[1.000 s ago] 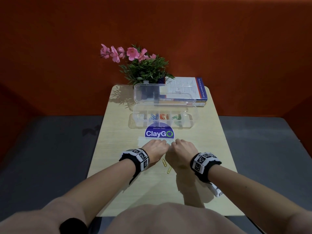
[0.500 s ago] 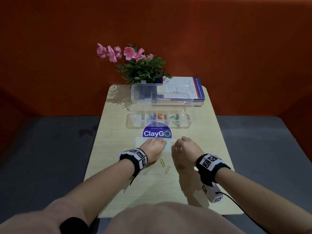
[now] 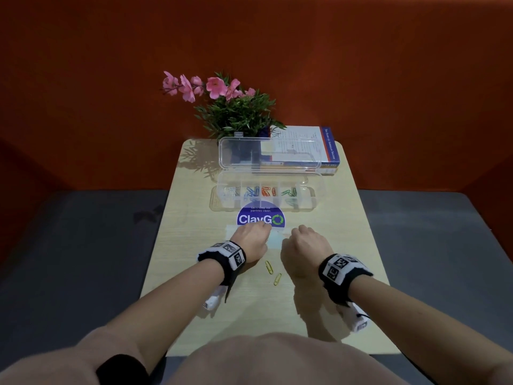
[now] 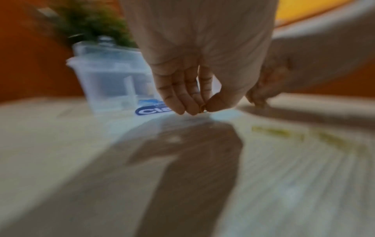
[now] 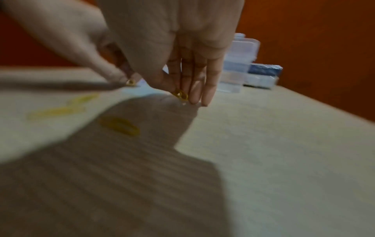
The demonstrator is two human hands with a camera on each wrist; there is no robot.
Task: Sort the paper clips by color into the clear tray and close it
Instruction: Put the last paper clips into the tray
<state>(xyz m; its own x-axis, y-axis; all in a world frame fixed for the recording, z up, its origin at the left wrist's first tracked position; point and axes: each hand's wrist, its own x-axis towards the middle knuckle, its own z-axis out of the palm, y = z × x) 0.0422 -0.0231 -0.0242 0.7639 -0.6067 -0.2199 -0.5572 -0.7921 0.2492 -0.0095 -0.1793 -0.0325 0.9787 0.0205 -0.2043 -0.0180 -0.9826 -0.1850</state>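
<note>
Although both wrist views are smeared by motion blur, each shows a hand with fingers pointing down at the pale wood-grain surface (image 3: 194, 273). Left hand (image 3: 251, 240): thumb and fingers pinched on a small yellow paper clip (image 4: 203, 109), only a glint of it showing; in the head view this clip is hidden under the knuckles. Right hand (image 3: 304, 250): fingers (image 5: 199, 83) narrow and nearly straight, a second yellow clip (image 5: 180, 95) nipped between thumb and fingertips; the grip is plain only in the right wrist view.

Two loose yellow clips (image 3: 273, 272) lie on the surface between the wrists, lower centre of the head view. A third loose yellow clip (image 5: 119, 125) appears in shadow in the right wrist view; from the head view it cannot be made out.

Clear tray (image 3: 311, 200), centre of the head view, lid standing open behind it. Compartments hold, left to right, pale, blue, orange and green clips; counts cannot be told. The rightmost compartment's contents are hard to read.

Round blue sticker (image 3: 261, 216), just in front of the tray, reads "ClayGO" under "Let's keep our pantries clean"; its lower edge is covered by the left hand. Book (image 3: 327, 147), upper right of the surface, partly seen through the lid; spine lettering too small to read. Potted plant with pink flowers (image 3: 227, 107) behind the lid, its pot largely hidden.
</note>
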